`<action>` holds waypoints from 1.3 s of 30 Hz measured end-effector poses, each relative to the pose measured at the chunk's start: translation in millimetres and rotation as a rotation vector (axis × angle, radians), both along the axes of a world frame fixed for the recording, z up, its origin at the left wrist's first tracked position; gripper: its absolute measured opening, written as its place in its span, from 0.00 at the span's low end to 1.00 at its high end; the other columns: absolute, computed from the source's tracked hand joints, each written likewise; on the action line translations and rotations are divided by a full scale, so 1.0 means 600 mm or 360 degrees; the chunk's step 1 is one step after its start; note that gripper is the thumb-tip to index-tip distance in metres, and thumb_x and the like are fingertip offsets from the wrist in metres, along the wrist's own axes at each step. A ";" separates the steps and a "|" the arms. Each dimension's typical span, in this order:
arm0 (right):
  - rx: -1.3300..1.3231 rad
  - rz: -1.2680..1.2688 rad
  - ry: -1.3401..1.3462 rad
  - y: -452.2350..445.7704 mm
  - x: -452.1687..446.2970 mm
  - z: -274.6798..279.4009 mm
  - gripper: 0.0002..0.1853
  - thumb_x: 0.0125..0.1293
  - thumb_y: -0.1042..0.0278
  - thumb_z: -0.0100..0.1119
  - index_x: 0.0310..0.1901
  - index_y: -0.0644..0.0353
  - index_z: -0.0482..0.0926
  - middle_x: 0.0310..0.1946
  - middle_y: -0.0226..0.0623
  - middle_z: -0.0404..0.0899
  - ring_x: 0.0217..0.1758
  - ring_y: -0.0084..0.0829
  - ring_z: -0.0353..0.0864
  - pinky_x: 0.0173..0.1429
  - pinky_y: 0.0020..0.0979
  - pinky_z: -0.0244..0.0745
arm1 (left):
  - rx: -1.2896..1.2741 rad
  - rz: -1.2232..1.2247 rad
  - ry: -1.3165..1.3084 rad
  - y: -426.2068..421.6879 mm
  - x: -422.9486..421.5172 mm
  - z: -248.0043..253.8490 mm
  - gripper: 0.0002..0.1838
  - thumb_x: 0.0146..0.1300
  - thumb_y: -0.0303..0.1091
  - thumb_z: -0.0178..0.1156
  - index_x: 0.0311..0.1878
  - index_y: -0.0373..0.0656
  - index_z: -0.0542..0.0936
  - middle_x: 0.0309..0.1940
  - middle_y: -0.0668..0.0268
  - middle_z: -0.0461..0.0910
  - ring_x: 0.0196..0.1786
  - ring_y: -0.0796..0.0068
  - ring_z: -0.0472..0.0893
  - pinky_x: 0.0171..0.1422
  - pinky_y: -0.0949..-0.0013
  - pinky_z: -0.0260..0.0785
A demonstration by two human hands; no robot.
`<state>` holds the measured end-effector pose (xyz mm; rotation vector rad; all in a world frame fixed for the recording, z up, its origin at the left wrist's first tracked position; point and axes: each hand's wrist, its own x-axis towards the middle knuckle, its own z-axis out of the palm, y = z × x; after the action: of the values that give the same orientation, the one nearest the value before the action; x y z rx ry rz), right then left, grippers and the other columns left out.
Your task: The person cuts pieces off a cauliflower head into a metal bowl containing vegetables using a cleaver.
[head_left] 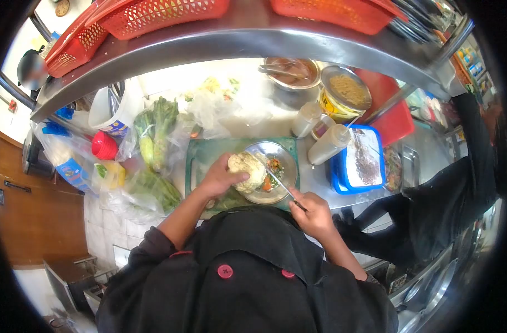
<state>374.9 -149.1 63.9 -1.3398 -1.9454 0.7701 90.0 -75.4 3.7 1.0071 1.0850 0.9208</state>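
A pale head of cauliflower [247, 171] is gripped in my left hand [218, 176], over the left side of a metal plate. My right hand [312, 212] is closed round the handle of a knife [278, 181], its blade pointing up and left toward the cauliflower; whether the tip touches it I cannot tell. Chopped vegetables [273, 165], orange, green and white, lie in the metal plate [289, 161] beneath. Under the plate is a green cutting board [201, 150].
Celery-like greens [156, 130] and plastic bags stand left. Squeeze bottles [329, 143], a blue-rimmed tub [358, 161] and a yellow bucket [332, 109] are at right, with a sauce pot [292, 83] behind. A metal shelf [237, 44] with red baskets crosses above. A person in black [442, 211] stands right.
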 end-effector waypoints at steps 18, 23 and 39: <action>0.0534 0.0261 -0.0575 0.006 0.000 -0.001 0.20 0.58 0.65 0.70 0.54 0.48 0.84 0.22 0.36 0.71 0.23 0.41 0.76 0.27 0.41 0.73 | 0.0090 -0.0157 0.0840 0.021 -0.022 0.016 0.27 0.58 0.28 0.69 0.61 0.37 0.73 0.50 0.65 0.82 0.51 0.74 0.80 0.57 0.69 0.72; 0.0660 0.0236 -0.0573 0.011 -0.010 -0.011 0.20 0.58 0.66 0.70 0.53 0.49 0.84 0.22 0.36 0.71 0.22 0.41 0.75 0.28 0.40 0.73 | 0.0203 -0.0216 0.0683 0.020 -0.019 0.010 0.12 0.61 0.31 0.66 0.48 0.40 0.83 0.44 0.61 0.86 0.47 0.72 0.83 0.53 0.66 0.74; -0.0041 -0.0043 -0.0195 0.029 -0.014 -0.035 0.19 0.64 0.66 0.65 0.56 0.58 0.83 0.33 0.50 0.82 0.36 0.50 0.83 0.42 0.43 0.79 | 0.0017 -0.0135 0.0584 -0.009 0.010 0.001 0.31 0.51 0.38 0.79 0.56 0.35 0.79 0.47 0.60 0.84 0.49 0.71 0.82 0.57 0.66 0.74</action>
<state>366.7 -131.7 42.9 -1.4559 -2.0137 0.7171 95.7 -81.1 4.4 1.2530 1.3304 0.6877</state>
